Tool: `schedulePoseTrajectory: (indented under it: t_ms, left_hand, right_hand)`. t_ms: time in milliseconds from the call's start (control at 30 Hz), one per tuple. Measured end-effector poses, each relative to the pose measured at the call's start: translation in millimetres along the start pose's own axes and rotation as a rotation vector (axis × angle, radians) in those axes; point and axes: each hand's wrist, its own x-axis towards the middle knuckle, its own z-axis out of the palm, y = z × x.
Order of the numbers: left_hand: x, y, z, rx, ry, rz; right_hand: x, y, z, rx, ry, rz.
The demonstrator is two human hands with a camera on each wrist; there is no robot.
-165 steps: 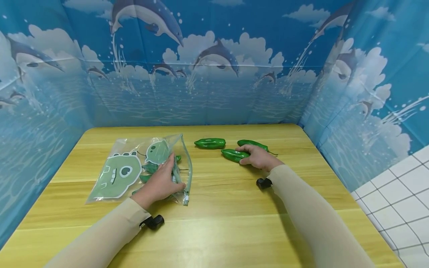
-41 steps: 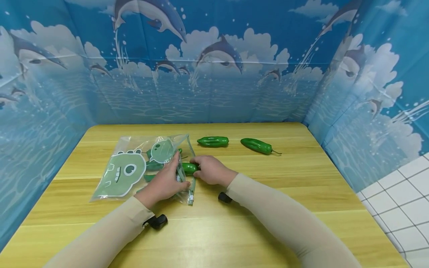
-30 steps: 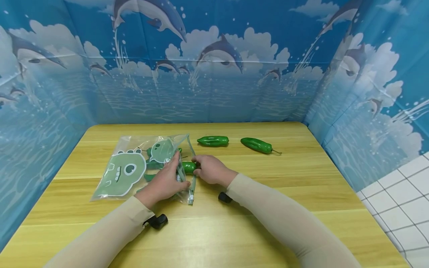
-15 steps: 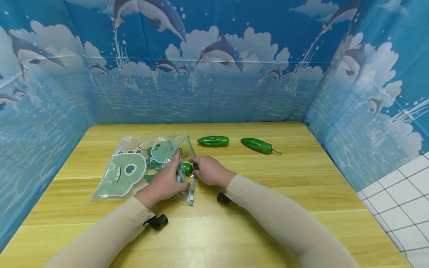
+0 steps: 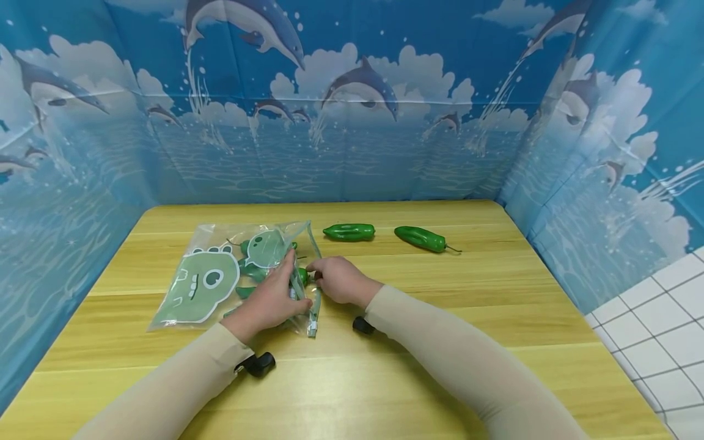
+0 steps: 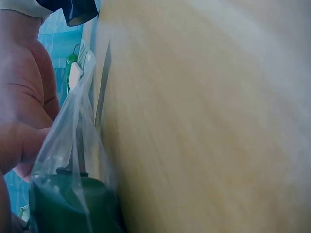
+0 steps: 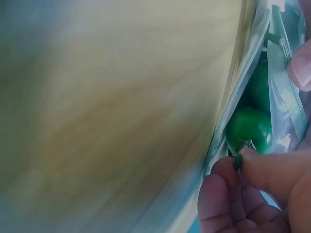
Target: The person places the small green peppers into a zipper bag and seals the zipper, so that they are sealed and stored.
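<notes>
A clear zip bag (image 5: pixel 192 287) printed with a green one-eyed monster lies on the left of the table, its mouth facing right. My left hand (image 5: pixel 267 300) grips its upper lip near the mouth and keeps it lifted, thumb and index finger spread. Several green peppers are inside, dimmed by the plastic. In the right wrist view my right hand (image 7: pixel 262 189) pinches the short dark stem of a green pepper (image 7: pixel 249 127) between thumb and index finger. That pepper is mostly within the bag's mouth, stem end outward, beside another pepper (image 7: pixel 260 90).
Two more green peppers lie at the back of the wooden table (image 5: pixel 352 366): a stemless-looking pepper (image 5: pixel 349 231) behind the bag's mouth and a long-stemmed pepper (image 5: pixel 420 238) to its right. A blue dolphin curtain (image 5: pixel 341 159) borders the back and sides.
My right hand has picked up a pepper from the right, carried it left to the bag and slid it inward; its grip is now at the stem. The left hand has stayed on the bag.
</notes>
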Motion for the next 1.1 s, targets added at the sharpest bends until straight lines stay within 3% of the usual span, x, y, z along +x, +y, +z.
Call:
schedulePoseTrajectory:
  t_ms: [300,700,1100]
  left_hand:
    - [-0.1,-0.1,-0.6,0.002,0.005,0.008]
    - [-1.4,1.4,-0.6,-0.008,-0.002,0.006]
    - [0.3,0.7,0.1,0.016,0.002,0.012]
  right_hand:
    - [-4.8,2.6,-4.5,0.045,-0.035,0.027]
    - [0.3,-0.2,-1.7,0.017,-0.066,0.038]
    - [7.8,-2.6,1.9,-0.010,-0.065,-0.006]
